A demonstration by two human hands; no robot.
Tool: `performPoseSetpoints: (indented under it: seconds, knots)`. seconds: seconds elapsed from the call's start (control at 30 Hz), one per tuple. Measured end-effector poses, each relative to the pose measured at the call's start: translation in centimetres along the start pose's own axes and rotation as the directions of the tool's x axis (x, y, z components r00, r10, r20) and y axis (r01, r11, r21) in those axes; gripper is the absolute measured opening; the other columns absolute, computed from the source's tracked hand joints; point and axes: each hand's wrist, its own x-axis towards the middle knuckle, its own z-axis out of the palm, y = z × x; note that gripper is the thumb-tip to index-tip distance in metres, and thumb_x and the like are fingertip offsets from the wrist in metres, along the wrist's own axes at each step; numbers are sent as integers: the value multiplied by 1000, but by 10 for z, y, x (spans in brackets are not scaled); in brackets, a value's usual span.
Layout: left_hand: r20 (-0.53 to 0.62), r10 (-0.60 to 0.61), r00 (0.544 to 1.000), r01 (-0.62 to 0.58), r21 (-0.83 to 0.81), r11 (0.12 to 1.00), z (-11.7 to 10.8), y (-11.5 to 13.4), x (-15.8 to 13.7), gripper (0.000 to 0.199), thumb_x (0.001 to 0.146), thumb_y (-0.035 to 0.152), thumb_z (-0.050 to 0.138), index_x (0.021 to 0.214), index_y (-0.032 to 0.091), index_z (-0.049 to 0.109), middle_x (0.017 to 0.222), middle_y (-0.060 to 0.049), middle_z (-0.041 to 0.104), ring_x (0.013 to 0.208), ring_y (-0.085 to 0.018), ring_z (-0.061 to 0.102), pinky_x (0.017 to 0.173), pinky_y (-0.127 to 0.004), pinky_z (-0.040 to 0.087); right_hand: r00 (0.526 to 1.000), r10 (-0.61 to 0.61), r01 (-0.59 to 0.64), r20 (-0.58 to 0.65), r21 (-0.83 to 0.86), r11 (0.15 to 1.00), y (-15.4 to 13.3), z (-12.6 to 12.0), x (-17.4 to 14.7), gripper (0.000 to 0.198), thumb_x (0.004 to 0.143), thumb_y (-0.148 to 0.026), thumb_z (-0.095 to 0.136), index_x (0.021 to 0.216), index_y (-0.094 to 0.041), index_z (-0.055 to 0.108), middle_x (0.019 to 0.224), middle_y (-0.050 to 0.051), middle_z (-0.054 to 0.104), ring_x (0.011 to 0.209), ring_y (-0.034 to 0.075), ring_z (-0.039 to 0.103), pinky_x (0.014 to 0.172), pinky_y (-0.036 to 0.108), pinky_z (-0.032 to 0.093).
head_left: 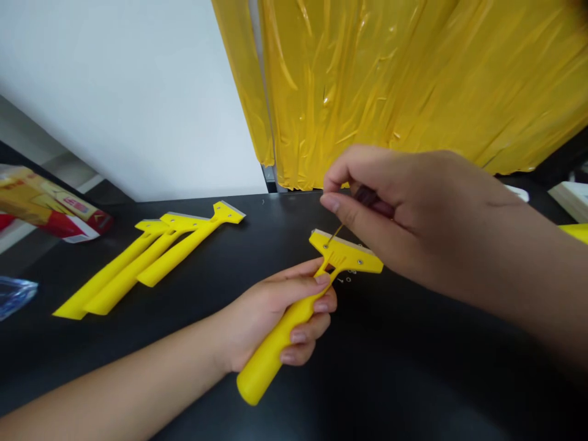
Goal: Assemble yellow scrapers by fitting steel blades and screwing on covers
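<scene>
Yellow plastic scraper w/ round tubular handle (301, 313) is up over the black table (413, 373), tilted, head away from the wearer; L hand (278, 303) is wrapped round the upper handle, thumb on top. Head is wide & flared, w/ 2 small metal screws, a pale metal strip along the far edge & a small slot at the neck. R hand (395, 199) is closed on a dark-handled screwdriver w/ thin shaft (380, 206), tip at the L-end screw. Label-wise: red-and-yellow printed carton (59, 202), far L, has a red-on-pale logo & other print, too blurry to read.
</scene>
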Motion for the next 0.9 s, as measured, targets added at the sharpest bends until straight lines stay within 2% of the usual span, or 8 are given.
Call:
performPoseSetpoints:
  seconds: [0.13, 0.27, 0.37, 0.47, 0.6, 0.7, 0.83, 0.9]
  knots:
    - [-34, -30, 999, 31, 22, 999, 3, 0, 0, 20, 109, 35, 63, 96, 23, 54, 79, 5, 55, 43, -5, 38, 35, -15, 35, 998, -32, 30, 47, 35, 999, 4, -4, -4, 20, 104, -30, 58, 122, -27, 66, 113, 3, 77, 90, 22, 73, 78, 37, 51]
    - [-40, -33, 999, 34, 20, 999, 3, 1, -1, 21, 108, 35, 65, 95, 22, 56, 76, 4, 54, 44, -6, 38, 35, -15, 33, 996, 68, -67, 55, -25, 997, 6, -5, -7, 21, 108, -46, 54, 108, -29, 67, 84, 0, 73, 63, 20, 66, 60, 37, 42]
    - [-33, -36, 999, 37, 20, 999, 3, 1, -1, 21, 108, 35, 64, 95, 22, 56, 79, 4, 55, 45, -5, 39, 35, -15, 34, 996, 47, -45, 74, -30, 999, 10, -4, -9, 18, 106, -43, 56, 116, -31, 64, 94, -1, 75, 72, 20, 70, 63, 36, 44]
    - [-52, -25, 998, 26, 22, 999, 4, 0, -1, 21, 108, 34, 66, 96, 22, 54, 82, 4, 55, 45, -5, 39, 35, -14, 35, 996, 55, -50, 63, -85, 995, 13, -4, -11, 22, 108, -49, 51, 109, -31, 63, 85, -1, 72, 66, 21, 67, 59, 36, 41]
    - [-63, -23, 998, 25, 26, 999, 5, -1, -1, 20, 107, 33, 67, 98, 24, 52, 83, 4, 55, 47, -4, 40, 36, -13, 37, 996, 48, -46, 68, -41, 998, 13, -6, -11, 16, 102, -39, 59, 117, -32, 60, 97, -1, 76, 73, 21, 72, 61, 34, 45]
    - [-62, -21, 998, 23, 31, 999, 5, -2, -1, 19, 106, 33, 68, 101, 25, 52, 84, 4, 55, 47, -5, 41, 36, -13, 37, 997, 72, -72, 19, -7, 997, 12, -6, -10, 15, 105, -44, 59, 107, -30, 60, 81, -1, 71, 60, 19, 65, 55, 34, 41]
    - [-59, -19, 998, 21, 37, 999, 5, -2, -2, 22, 106, 33, 69, 98, 24, 51, 85, 4, 54, 48, -5, 41, 37, -13, 36, 995, 91, -93, 33, 45, 995, 10, -6, -7, 17, 103, -40, 64, 117, -31, 61, 91, -1, 75, 70, 19, 70, 60, 33, 47]
    - [-62, -16, 998, 18, 42, 999, 5, -1, -2, 22, 105, 33, 69, 98, 25, 51, 85, 4, 54, 48, -5, 41, 37, -13, 36, 995, 88, -91, 36, 68, 994, 8, -5, -6, 14, 104, -42, 63, 109, -29, 62, 86, -1, 73, 67, 18, 67, 59, 33, 46]
